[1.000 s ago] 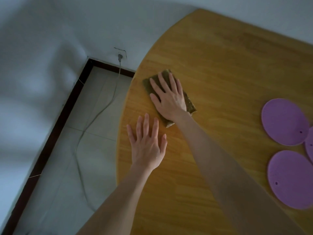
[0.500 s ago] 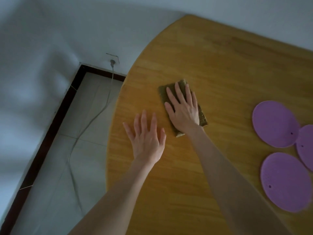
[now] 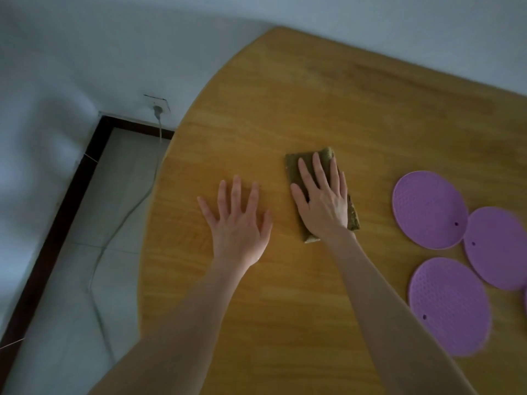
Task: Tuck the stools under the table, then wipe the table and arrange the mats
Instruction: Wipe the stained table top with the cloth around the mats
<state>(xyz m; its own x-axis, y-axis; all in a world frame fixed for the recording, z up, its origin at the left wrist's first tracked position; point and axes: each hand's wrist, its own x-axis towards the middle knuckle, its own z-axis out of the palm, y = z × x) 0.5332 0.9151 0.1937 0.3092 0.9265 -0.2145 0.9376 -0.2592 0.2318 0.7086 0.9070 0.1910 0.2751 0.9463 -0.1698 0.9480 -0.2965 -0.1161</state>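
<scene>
**Flat palm pressed cloth to wooden desk**

The right hand (image 3: 323, 202), fingers spread, lay flat on an olive cloth (image 3: 296, 169) whose long axis ran away from the person, tilted slightly left. The left hand (image 3: 238, 223) rested open on the bare desk (image 3: 313, 95) beside it. Three purple round mats (image 3: 429, 209) (image 3: 497, 248) (image 3: 450, 305) lay clustered to the right; a fourth's edge barely showed.

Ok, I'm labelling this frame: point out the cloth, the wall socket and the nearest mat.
cloth (image 3: 293, 166), head view, bare far-left corner.
wall socket (image 3: 156, 105), head view, faceplate by the plug.
nearest mat (image 3: 450, 306), head view, middle.
</scene>
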